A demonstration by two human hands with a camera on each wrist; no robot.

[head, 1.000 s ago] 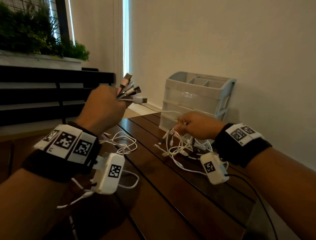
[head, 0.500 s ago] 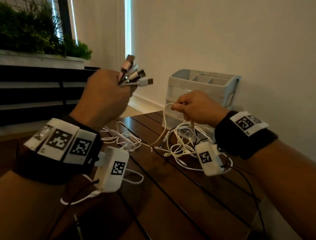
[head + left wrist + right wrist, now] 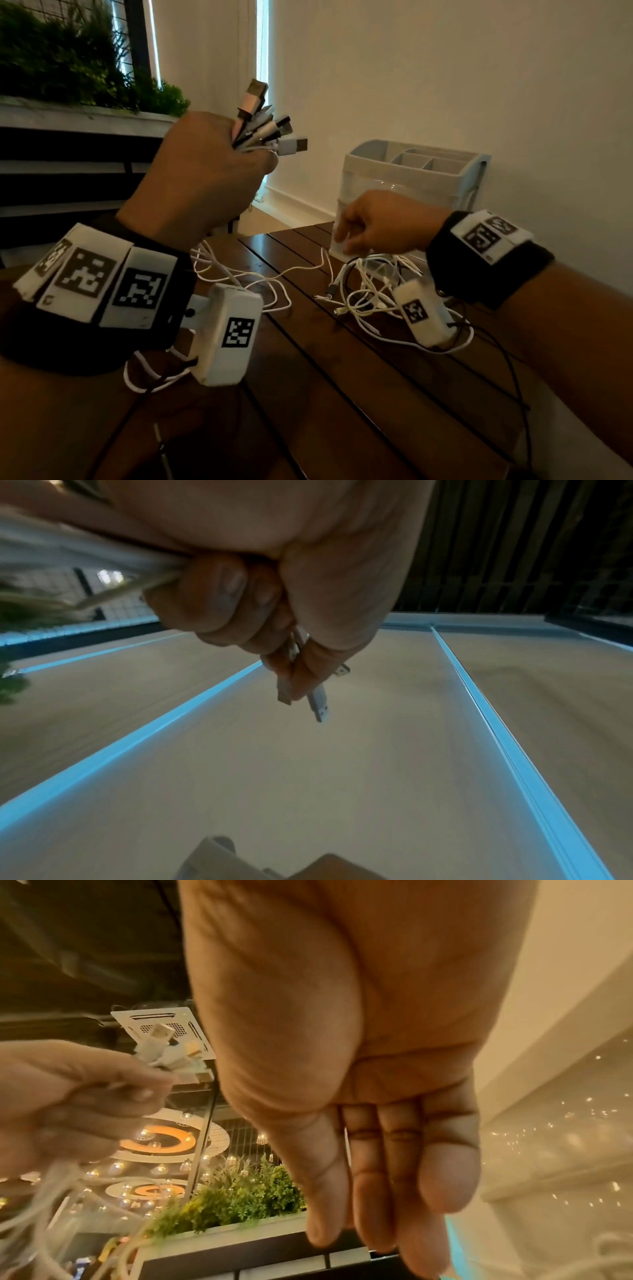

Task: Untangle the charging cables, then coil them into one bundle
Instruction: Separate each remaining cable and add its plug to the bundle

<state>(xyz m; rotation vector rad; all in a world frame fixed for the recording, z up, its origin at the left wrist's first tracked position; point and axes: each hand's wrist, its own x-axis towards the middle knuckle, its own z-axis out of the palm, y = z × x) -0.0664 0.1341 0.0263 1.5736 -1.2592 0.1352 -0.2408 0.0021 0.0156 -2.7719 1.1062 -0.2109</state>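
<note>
Left hand [image 3: 202, 178], raised above the desk [image 3: 342, 394], is clenched around the plug ends of the cables [image 3: 373, 291]. The plugs [image 3: 270, 126] fan out above the fist: 1 with a pink braided collar points upward, the others are white or grey with metal USB tips, the lowest pointing right. From the left wrist view the fingers [image 3: 219, 593] curl tightly over white cords that leave the fist on its far side. Below the hand the cords hang to the desk, trailing in loose white loops across the dark wooden slats to a tangled heap in front of a pale organizer [image 3: 411, 178] with open compartments on top. Small connectors lie at the heap's left edge. Right hand [image 3: 380, 222] hovers just above the heap; the right wrist view shows its fingers [image 3: 445, 1172] straight and together, holding nothing.
</note>
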